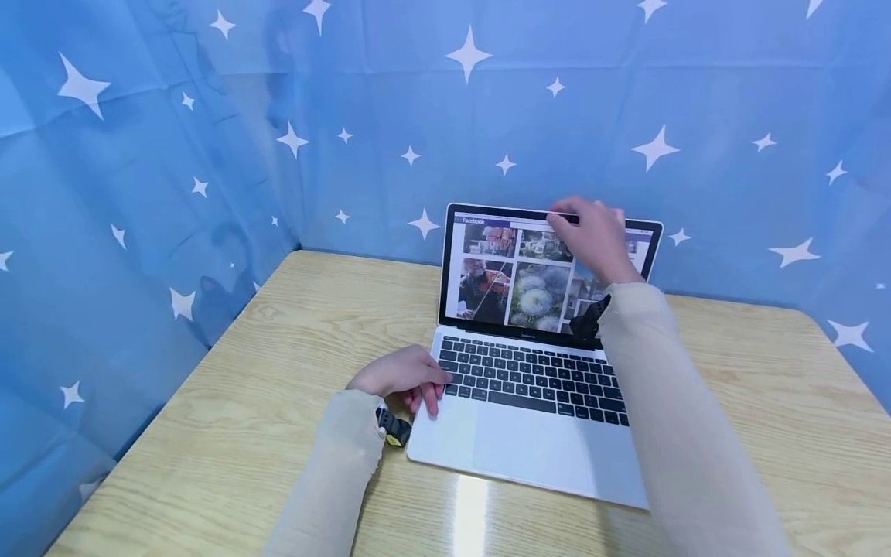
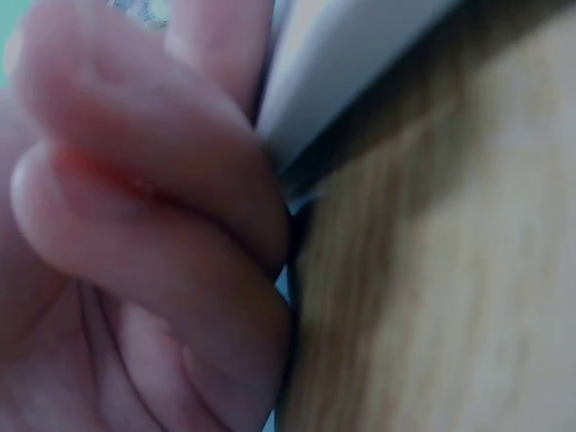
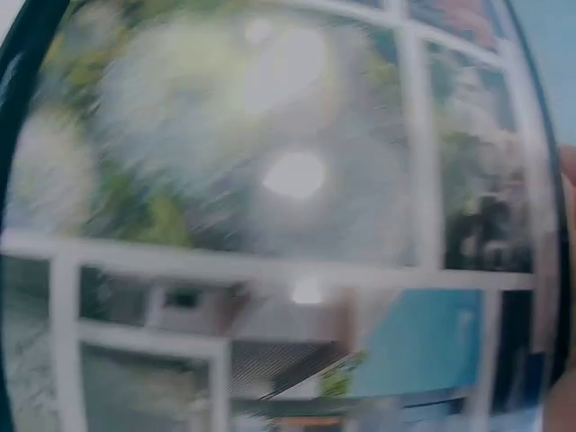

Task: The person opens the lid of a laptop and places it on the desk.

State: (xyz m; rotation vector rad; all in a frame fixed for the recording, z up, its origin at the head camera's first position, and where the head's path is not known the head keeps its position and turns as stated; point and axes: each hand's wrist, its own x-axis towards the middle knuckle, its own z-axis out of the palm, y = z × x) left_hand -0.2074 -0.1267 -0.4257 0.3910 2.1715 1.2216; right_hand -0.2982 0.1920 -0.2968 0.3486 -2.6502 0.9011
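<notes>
A silver laptop [image 1: 529, 449] with black keys stands unfolded on the wooden table, its lit screen [image 1: 536, 302] showing a page of photos. At the screen's top edge, right of the middle, my right hand [image 1: 595, 236] grips the lid with the thumb on the front and the other fingers over the rim. My left hand [image 1: 404, 373] holds the base's left side, one digit over the left keys and other fingers curled at the edge. Those curled fingers [image 2: 180, 243] lie against the tabletop beside the laptop's edge [image 2: 333, 72] in the left wrist view. Screen photos [image 3: 270, 162] fill the right wrist view.
The pale wooden table [image 1: 278, 371] extends to both sides of the laptop. Right behind it hangs a blue curtain [image 1: 390, 100] with white stars, which also runs along the left side. Each wrist wears a black strap, such as the left strap [image 1: 394, 425].
</notes>
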